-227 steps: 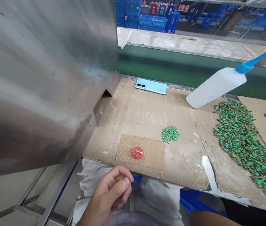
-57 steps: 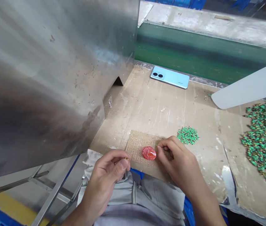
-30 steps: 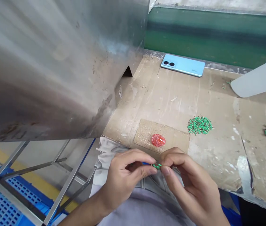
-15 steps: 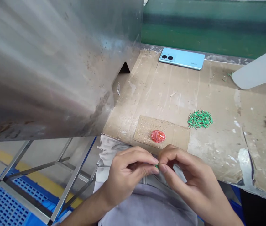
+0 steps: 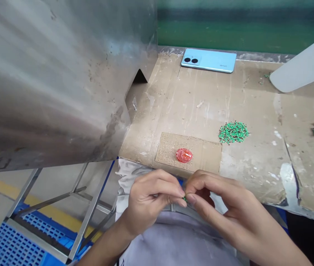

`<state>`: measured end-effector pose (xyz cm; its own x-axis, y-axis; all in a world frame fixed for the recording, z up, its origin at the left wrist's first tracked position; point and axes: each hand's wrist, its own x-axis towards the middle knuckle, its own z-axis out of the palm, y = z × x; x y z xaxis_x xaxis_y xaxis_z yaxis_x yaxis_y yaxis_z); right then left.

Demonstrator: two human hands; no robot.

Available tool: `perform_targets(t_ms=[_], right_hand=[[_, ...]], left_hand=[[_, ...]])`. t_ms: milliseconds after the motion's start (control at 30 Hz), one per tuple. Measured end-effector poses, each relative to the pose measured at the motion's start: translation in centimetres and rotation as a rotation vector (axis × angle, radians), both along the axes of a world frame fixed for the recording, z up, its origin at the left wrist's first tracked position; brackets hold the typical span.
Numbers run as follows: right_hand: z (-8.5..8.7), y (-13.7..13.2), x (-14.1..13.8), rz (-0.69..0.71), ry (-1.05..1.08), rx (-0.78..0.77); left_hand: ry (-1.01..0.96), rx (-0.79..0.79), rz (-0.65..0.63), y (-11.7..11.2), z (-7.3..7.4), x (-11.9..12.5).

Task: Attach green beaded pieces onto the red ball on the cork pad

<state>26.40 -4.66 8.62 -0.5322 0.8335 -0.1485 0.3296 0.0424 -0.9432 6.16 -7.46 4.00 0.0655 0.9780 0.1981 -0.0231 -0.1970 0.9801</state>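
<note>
- A small green piece [image 5: 184,198], mostly hidden, is pinched between thumb and fingertips of the left hand [image 5: 151,195], on the wearer's side of the shiny red object [image 5: 184,155].
- The same piece is gripped by the right hand [image 5: 240,207] — thumb and forefinger pressed together there.
- Right of the red object, a small green pile [image 5: 233,132] is heaped.
- Beyond the red object — a blue phone [image 5: 210,61] is laid flat.

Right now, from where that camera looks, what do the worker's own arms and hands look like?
Human, not mechanical: the left hand and right hand are bare, with no gloves, rings or cables visible. The visible parts of the forearms show no sleeves, watch or markings. Between them is a pale lavender-grey top.
</note>
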Motion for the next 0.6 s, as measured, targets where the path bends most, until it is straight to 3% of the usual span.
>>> perform_targets(t_ms=[600], right_hand=[[-0.12,-0.43,0.11,0.049,0.09,0.047]], left_hand=[[-0.036,0.075,-0.032,-0.01,-0.39,0.34]])
